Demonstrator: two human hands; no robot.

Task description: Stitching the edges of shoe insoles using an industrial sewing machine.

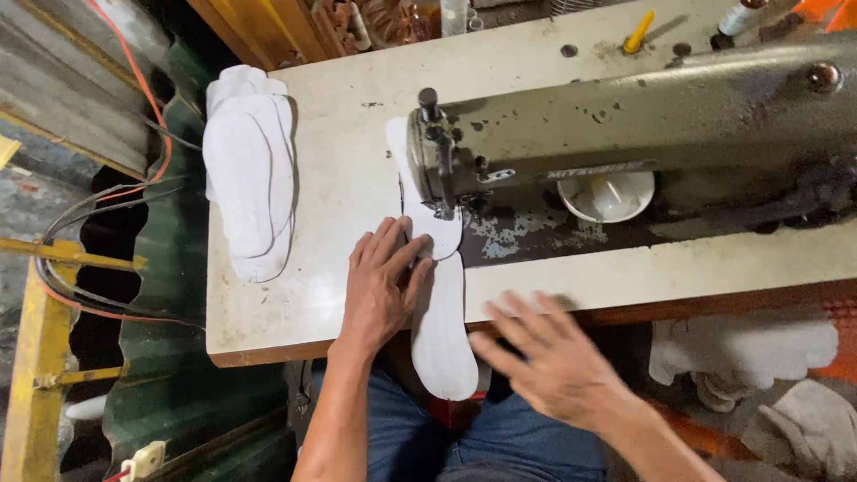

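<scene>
left hand [382,286] grip flat, wide, pressing white insole [441,330]; right hand [553,361] spread, empty, beside.

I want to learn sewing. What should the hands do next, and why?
Probably bring the right hand onto the hanging sole. Only the left hand presses it by the needle, and its near end juts off the table, so it could swing.

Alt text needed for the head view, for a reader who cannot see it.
A person's left hand presses white sole-shaped pieces flat under a grey sewing machine, while the blurred right hand hovers open nearby. A stack of similar pieces lies at the table's left.
</scene>
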